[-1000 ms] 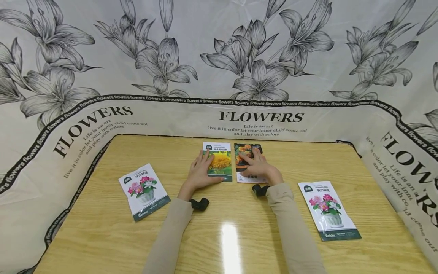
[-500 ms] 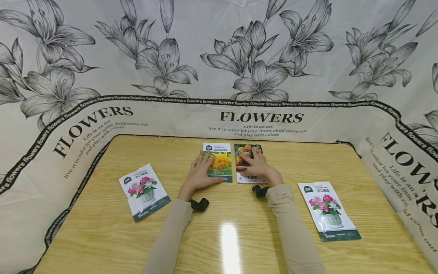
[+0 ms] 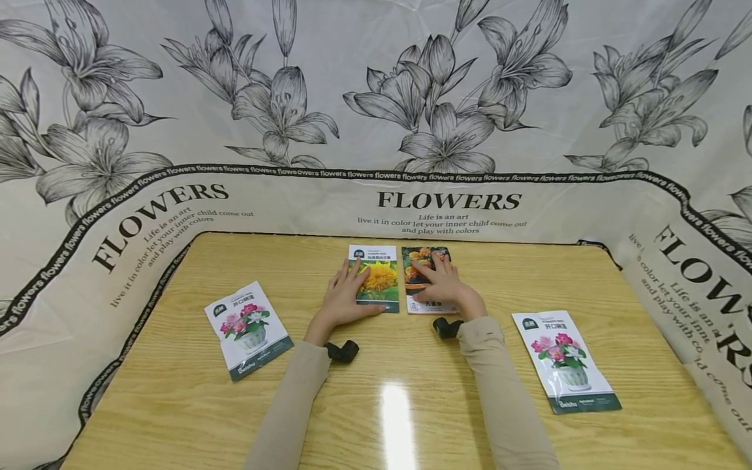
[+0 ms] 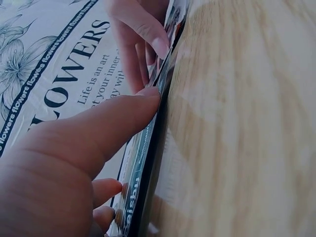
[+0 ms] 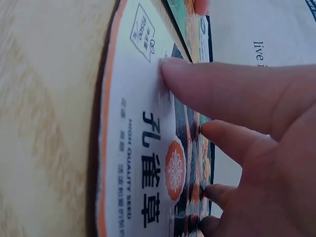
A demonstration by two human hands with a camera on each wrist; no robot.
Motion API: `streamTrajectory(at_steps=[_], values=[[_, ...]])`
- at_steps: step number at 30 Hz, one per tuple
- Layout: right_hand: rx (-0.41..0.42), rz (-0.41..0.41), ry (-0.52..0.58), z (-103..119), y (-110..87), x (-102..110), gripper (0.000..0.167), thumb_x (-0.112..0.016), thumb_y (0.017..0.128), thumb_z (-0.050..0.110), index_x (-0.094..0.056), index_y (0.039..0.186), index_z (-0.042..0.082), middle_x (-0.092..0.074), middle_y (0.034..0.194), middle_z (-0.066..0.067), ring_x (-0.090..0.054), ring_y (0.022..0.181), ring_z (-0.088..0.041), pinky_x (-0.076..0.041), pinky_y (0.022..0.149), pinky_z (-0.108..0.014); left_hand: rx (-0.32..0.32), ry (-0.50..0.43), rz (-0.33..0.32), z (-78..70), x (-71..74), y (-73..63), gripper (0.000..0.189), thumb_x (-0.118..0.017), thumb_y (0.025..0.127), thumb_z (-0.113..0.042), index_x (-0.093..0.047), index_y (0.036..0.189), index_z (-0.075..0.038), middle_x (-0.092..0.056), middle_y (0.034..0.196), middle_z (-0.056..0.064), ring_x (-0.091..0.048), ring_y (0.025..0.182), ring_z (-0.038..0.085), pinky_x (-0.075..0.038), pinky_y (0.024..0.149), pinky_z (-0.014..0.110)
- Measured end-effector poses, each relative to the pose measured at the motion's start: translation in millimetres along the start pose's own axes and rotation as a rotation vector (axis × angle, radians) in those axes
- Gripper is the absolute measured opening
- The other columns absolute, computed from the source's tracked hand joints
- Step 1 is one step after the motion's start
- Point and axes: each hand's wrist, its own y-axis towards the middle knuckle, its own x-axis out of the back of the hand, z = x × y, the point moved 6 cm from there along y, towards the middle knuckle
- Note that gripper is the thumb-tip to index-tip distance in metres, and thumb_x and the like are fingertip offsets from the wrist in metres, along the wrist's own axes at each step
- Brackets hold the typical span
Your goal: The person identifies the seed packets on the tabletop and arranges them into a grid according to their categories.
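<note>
My left hand (image 3: 343, 295) rests with spread fingers on a seed packet with a yellow flower (image 3: 378, 277), which lies flat near the far middle of the table. In the left wrist view the thumb (image 4: 133, 106) touches the packet's near edge. Beside it, a narrow gap apart, lies a seed packet with orange flowers (image 3: 416, 287). My right hand (image 3: 448, 288) rests on that one, fingers extended. The right wrist view shows the thumb (image 5: 197, 84) on its white lower part, with the other fingertips on the picture. Both hands hide parts of the packets.
A white seed packet with pink potted flowers (image 3: 249, 329) lies tilted at the left. A matching packet (image 3: 566, 362) lies at the right. The wooden table (image 3: 176, 411) is bordered by a printed flower cloth (image 3: 305, 202) at the back and sides. Dark wrist devices (image 3: 343, 351) sit at both wrists.
</note>
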Motion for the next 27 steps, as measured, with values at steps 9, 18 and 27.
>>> streamTrajectory(at_steps=[9,18,27], values=[[0.034,-0.025,0.005,2.5,-2.4,1.1,0.08,-0.067,0.092,0.027,-0.026,0.158,0.01,0.008,0.161,-0.029,0.018,0.144,-0.05,0.009,0.114,-0.065,0.002,0.006,0.007,-0.8,0.4,0.3,0.098,-0.068,0.083,-0.06,-0.025,0.158,-0.015,-0.001,0.166,0.006,0.013,0.151,0.025,-0.001,0.121,0.051],[0.095,-0.125,0.048,14.3,-13.2,16.4,0.071,-0.061,0.098,0.03,-0.029,0.155,0.002,0.001,0.159,-0.034,0.007,0.145,-0.053,0.006,0.113,-0.069,-0.008,-0.005,-0.016,-0.7,2.5,-1.6,0.097,-0.069,0.083,-0.059,-0.026,0.158,-0.014,-0.002,0.166,0.007,0.011,0.151,0.026,-0.001,0.121,0.051],[0.167,-0.207,0.117,24.5,-45.0,40.8,0.069,-0.058,0.1,0.028,-0.027,0.154,-0.001,0.002,0.16,-0.033,0.004,0.146,-0.051,0.01,0.111,-0.069,-0.006,-0.17,-0.091,-1.1,6.8,-4.4,0.086,-0.07,0.088,-0.047,-0.032,0.155,-0.008,-0.009,0.166,0.009,0.006,0.152,0.027,0.0,0.12,0.054]])
